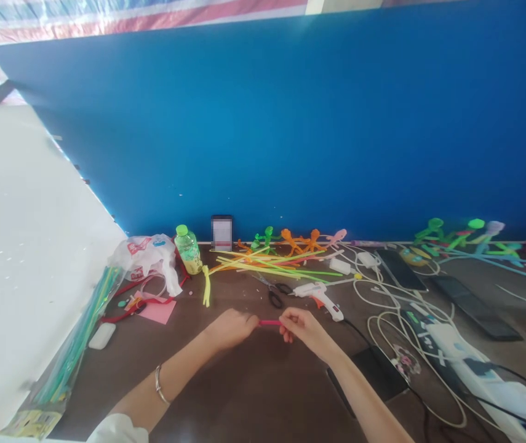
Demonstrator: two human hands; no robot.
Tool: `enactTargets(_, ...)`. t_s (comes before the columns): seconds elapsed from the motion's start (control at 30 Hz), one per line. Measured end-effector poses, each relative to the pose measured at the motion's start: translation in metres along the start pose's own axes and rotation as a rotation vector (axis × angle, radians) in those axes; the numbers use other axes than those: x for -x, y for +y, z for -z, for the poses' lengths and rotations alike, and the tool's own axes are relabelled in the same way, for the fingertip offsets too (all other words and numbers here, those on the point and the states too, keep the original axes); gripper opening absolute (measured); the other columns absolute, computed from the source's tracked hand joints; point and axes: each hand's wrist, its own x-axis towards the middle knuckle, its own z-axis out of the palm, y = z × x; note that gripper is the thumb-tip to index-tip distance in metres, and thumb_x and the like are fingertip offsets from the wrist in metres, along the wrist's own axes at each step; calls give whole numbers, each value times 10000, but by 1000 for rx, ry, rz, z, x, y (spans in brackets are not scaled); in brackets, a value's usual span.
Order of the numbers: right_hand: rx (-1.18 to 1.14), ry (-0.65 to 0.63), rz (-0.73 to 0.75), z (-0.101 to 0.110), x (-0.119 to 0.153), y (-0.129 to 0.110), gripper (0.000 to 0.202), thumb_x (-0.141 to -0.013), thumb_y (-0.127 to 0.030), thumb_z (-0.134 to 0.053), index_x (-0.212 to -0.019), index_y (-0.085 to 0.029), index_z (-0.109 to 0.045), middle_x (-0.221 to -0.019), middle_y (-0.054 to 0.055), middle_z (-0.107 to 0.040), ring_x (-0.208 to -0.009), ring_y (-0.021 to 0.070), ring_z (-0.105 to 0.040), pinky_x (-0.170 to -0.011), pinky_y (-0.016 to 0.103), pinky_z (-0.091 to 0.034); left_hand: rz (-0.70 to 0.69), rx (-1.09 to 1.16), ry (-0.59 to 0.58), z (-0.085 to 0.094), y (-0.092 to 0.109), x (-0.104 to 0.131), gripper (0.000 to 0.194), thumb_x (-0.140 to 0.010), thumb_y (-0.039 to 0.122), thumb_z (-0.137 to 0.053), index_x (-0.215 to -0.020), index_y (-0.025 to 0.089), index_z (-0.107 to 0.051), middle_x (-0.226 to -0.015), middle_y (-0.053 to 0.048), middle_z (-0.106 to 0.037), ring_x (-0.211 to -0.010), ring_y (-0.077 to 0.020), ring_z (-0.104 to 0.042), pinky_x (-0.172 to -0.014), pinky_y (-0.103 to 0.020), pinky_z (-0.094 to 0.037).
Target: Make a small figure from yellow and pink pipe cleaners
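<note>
Pink strip (pixel 270 323), held straight, presumably for control, between the left hand (pixel 234 328), whose fingers close over one end, and the right hand (pixel 306 330), whose fingers pinch the other. I see both forearms (pixel 184 363) angled inward. Just beyond the fingers, on the worktop (pixel 244 394): scissors (pixel 271 288) and glue gun (pixel 311 290); farther off, coloured strips (pixel 272 264).

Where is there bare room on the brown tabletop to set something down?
Brown tabletop is bare on the near side of the thin pink strip, between left forearm and flat black slab; also between that forearm and the clear plastic bag of green strips. Crowded: the right, with tangled white cables, and the back, along the blue panel.
</note>
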Motion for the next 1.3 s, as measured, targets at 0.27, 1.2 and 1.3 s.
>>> enactTargets(0.27, -22, 42, 25, -9, -17, 4, 353, -702, -503, -575, -671, -167, -473, -646, 32, -641, -541, 146, -616, -501, 268, -478, -10, -103, 59, -6, -21, -5, 122, -843, 136, -385, -890, 134, -498, -679, -58, -592, -612, -162, -606, -485, -227, -392)
enactTargets(1.2, 1020, 340, 262, -45, -45, 45, 425, -786, -120, -362, -1191, -76, -485, -1274, 151, -447, -1169, 237, -413, -995, 365, -322, 712, 1708, 291, -34, -42, 25, 436, -718, 606, -439, -704, 170, -420, -419, 124, -208, -307, -21, -159, -322, -169, -129)
enactTargets(1.3, 1041, 212, 182, -30, -58, 31, 502, -702, -103, -452, -1199, -30, -445, -1292, 193, -393, -1194, 257, -389, -997, 350, -309, 722, 1717, 278, -36, -43, 25, 454, -695, 624, -454, -696, 170, -424, -415, 125, -216, -301, -19, -153, -316, -168, -116)
